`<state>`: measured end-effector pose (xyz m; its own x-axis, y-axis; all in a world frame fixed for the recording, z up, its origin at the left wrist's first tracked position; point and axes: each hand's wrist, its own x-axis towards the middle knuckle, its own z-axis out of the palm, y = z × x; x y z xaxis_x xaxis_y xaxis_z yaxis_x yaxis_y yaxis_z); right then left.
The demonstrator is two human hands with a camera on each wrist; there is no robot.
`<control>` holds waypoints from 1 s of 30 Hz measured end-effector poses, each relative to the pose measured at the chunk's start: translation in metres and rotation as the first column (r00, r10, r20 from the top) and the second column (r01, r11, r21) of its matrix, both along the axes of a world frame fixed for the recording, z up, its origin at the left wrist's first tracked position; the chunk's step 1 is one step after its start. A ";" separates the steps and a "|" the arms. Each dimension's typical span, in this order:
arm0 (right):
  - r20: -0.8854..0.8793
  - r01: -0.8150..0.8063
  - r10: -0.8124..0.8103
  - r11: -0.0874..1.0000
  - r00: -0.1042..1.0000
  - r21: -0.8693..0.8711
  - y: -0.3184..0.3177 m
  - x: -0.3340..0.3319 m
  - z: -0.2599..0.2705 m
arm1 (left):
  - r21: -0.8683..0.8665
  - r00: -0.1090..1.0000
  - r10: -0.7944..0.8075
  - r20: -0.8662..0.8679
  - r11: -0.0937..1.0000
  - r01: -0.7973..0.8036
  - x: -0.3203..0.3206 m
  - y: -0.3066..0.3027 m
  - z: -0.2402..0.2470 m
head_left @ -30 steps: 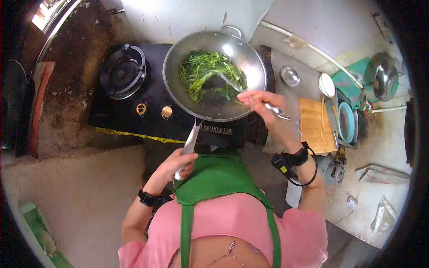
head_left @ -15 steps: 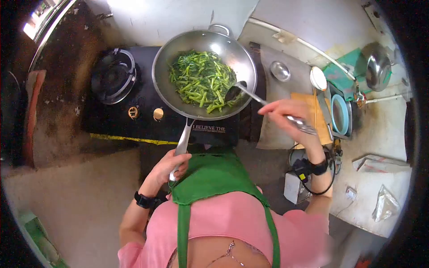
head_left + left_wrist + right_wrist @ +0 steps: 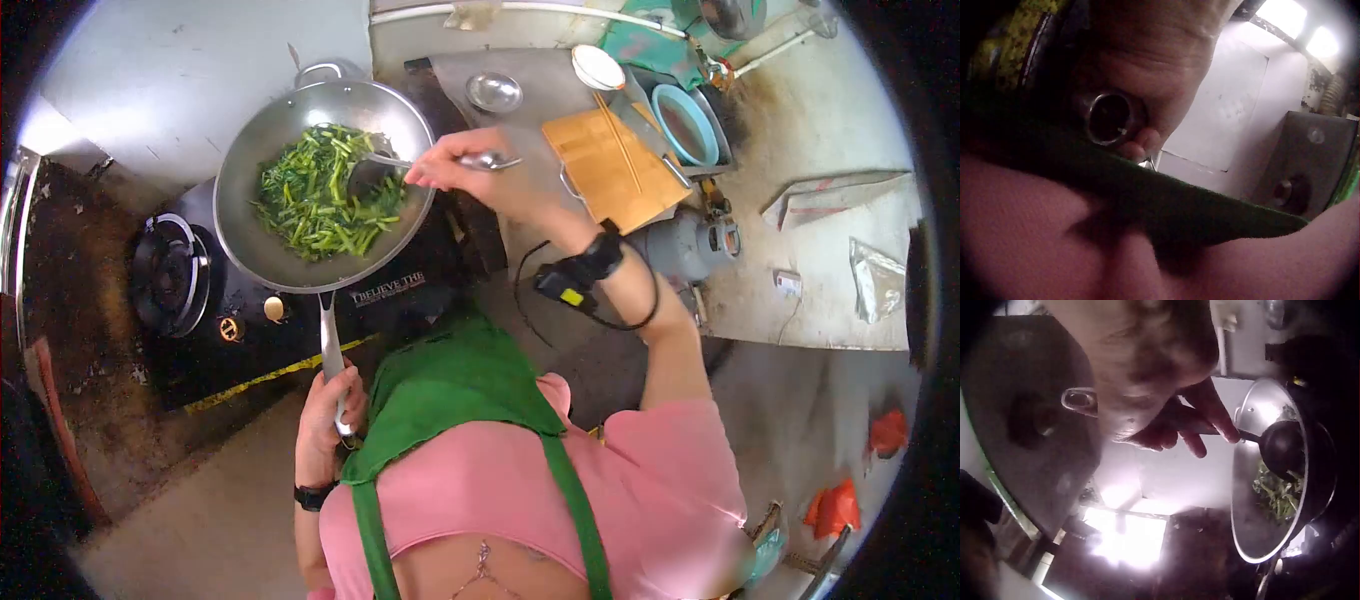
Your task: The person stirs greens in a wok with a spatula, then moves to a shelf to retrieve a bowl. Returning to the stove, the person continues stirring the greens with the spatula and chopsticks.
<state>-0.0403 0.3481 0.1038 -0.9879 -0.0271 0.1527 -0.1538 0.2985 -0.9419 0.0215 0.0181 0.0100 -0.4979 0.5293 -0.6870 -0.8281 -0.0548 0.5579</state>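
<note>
A deep metal wok (image 3: 228, 190) stands on the right side of the black stove, with chopped leafy greens (image 3: 325, 200) heaped in it. My left hand (image 3: 330, 408) grips the wok's long handle (image 3: 330, 335) near its end, close to the green apron. The handle's round hollow tip (image 3: 1109, 119) pokes out of that fist in the left wrist view. Over the wok's right rim, my right hand (image 3: 468, 172) holds a ladle (image 3: 1282, 450) by its metal shaft, fingers wrapped about it. Its dark round bowl dips against the right edge of the greens.
A bare burner (image 3: 172, 278) lies left of the wok. To the right are a small metal bowl (image 3: 494, 92), a white bowl (image 3: 598, 68), a cutting board (image 3: 590, 175) with chopsticks and a knife, and a blue basin (image 3: 708, 145). A gas cylinder (image 3: 685, 245) stands below.
The head view has swung right, shifting the scene leftward. The ladle, over the greens, then drawn to the wok's right rim, is back among the greens. The left hand keeps its hold.
</note>
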 end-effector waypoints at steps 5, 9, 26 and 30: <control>-0.015 0.052 -0.055 0.990 0.998 -0.131 -0.009 0.003 -0.002 | -0.169 0.992 -0.079 -0.097 0.984 0.062 -0.002 0.000 0.007; -0.298 0.199 -0.165 0.976 0.940 0.088 -0.039 -0.008 -0.030 | -0.709 0.385 -0.609 -0.693 0.671 -0.215 -0.030 -0.012 0.043; -0.238 0.159 -0.030 0.824 0.971 0.543 -0.115 0.047 -0.030 | -0.856 -0.609 -0.719 -0.335 -0.038 0.516 0.004 0.327 0.008; -0.170 0.127 -0.040 0.832 0.985 0.540 -0.119 0.039 -0.012 | -0.374 -0.440 0.126 -0.889 0.356 0.856 0.024 0.335 0.047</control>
<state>-0.0016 0.2290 0.0916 -0.9578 -0.0675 0.2794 -0.2266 0.7755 -0.5893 0.0458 0.3532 0.0572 0.4872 0.7618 0.4269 0.4682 -0.6406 0.6086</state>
